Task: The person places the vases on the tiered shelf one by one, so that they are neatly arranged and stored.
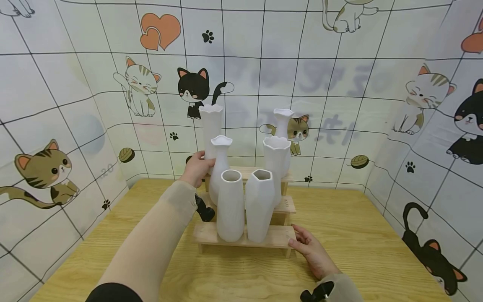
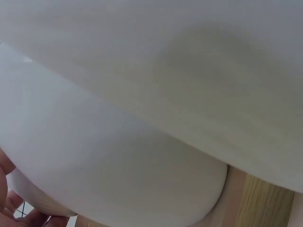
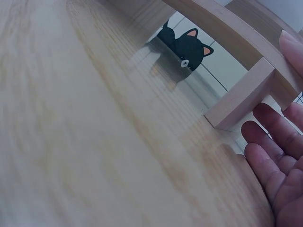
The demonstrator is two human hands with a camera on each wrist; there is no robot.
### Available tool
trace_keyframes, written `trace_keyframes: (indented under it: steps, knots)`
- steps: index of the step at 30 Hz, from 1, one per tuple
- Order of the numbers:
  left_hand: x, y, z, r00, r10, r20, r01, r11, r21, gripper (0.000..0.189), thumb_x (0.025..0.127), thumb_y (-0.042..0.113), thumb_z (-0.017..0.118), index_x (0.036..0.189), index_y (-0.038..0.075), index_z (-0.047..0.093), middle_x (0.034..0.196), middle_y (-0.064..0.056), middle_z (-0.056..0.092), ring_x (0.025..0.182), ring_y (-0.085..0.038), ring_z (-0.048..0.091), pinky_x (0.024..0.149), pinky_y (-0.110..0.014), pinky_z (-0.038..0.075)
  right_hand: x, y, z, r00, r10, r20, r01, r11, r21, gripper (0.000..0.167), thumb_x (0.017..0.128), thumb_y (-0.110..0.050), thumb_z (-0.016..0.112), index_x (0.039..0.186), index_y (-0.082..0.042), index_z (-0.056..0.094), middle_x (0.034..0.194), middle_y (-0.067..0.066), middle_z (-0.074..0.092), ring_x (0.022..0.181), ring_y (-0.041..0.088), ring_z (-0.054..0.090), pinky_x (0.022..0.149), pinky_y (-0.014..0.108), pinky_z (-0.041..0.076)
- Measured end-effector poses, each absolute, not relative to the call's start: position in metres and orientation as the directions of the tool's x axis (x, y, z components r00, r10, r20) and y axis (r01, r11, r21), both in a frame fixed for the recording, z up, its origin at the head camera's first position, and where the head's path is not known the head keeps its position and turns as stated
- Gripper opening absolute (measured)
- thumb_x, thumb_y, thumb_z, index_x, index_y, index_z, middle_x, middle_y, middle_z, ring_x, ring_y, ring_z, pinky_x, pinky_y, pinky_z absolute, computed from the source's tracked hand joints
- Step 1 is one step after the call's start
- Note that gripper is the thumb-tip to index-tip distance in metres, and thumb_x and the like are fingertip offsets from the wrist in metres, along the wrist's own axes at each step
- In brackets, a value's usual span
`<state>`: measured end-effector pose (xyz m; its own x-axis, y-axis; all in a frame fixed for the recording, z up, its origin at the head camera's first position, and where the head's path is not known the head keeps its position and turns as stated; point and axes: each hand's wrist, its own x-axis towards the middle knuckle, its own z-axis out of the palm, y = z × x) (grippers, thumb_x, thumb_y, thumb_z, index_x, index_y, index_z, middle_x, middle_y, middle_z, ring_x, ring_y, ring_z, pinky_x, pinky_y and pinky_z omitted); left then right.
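Note:
A three-tier wooden stand (image 1: 277, 235) bears several white vases. My left hand (image 1: 197, 168) holds the tall scalloped vase (image 1: 212, 126) at the back left near its base, thumb in front; the left wrist view shows only part of those fingers (image 2: 8, 208). Nearer vases fill most of that view. My right hand (image 1: 310, 251) grips the right end of the lowest tier; in the right wrist view the thumb (image 3: 292, 49) is above the board and the fingers (image 3: 265, 146) lie below, by the stand's leg (image 3: 241, 94).
On the lowest tier stand a rounded vase (image 1: 231, 209) and a faceted vase (image 1: 259, 209). A narrow-necked vase (image 1: 220, 167) and a wavy-rimmed vase (image 1: 276, 157) are behind them, with another slim vase (image 1: 283, 121) at back right. Cat-printed sheeting (image 1: 241, 71) surrounds the wooden table (image 1: 332, 218).

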<state>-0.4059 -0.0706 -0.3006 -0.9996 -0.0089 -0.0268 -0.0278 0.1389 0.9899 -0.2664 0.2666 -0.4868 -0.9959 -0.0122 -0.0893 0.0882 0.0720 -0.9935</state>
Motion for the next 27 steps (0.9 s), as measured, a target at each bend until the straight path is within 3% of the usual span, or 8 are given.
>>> trace_keyframes:
  steps: [27]
  knots:
    - [-0.408, -0.0666, -0.3024, -1.0, -0.016, -0.008, -0.01, 0.154, 0.988, 0.068, 0.091, 0.019, 0.067, 0.149, 0.011, 0.033, 0.145, -0.013, 0.041, 0.124, -0.032, 0.047, 0.1, -0.048, 0.041, -0.266, 0.2661, -0.4862, -0.996, -0.016, -0.084, 0.083, 0.054, -0.995, 0.068, 0.093, -0.018, 0.065, 0.149, -0.006, 0.029, 0.141, 0.023, 0.043, 0.122, 0.03, 0.048, 0.106, 0.051, 0.029]
